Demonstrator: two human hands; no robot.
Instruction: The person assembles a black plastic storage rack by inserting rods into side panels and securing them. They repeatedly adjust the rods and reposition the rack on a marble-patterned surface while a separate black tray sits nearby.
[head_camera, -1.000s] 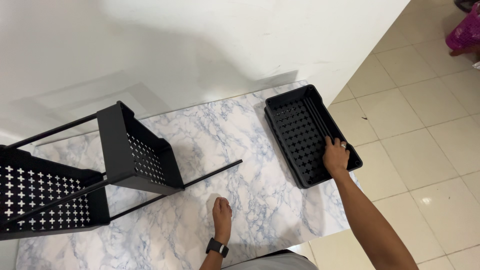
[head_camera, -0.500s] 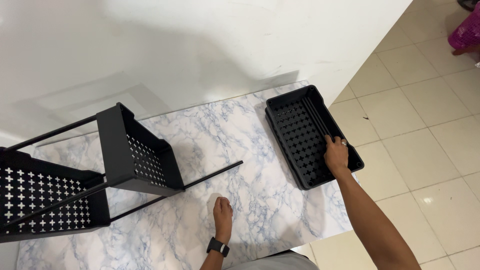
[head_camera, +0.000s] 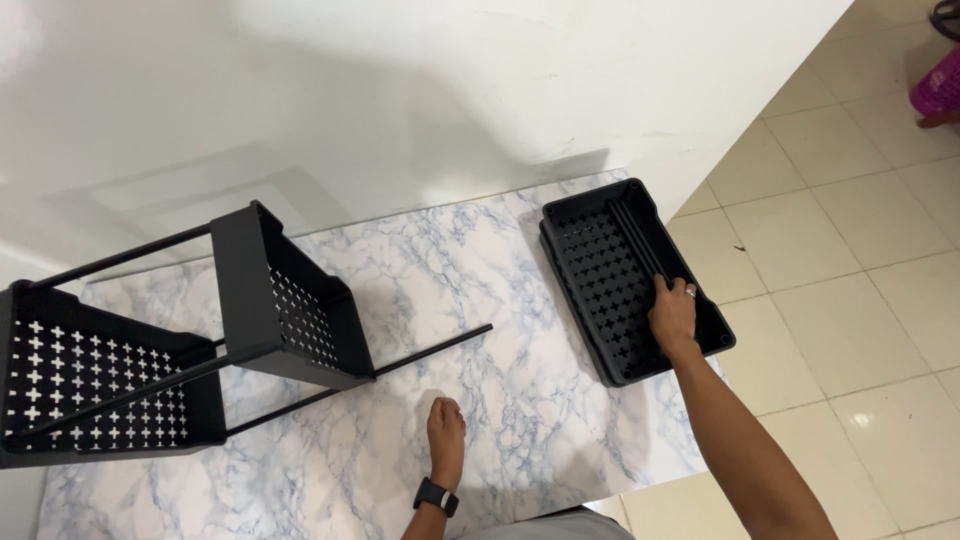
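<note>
Our right hand (head_camera: 673, 315) rests, fingers spread, gripping nothing, inside a black perforated tray (head_camera: 600, 270) at the marble-patterned desk's (head_camera: 500, 400) right end — it looks light, stiff plastic, best lifted by its rim — while our left hand (head_camera: 445, 430) lies flat, empty.

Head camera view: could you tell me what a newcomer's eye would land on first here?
Probably the black rack lying on its side at the left of the marble-patterned mat, its perforated baskets joined by thin rods. Next, the loose black tray at the right edge, where the right hand reaches inside. The left hand rests flat on the mat.
</note>
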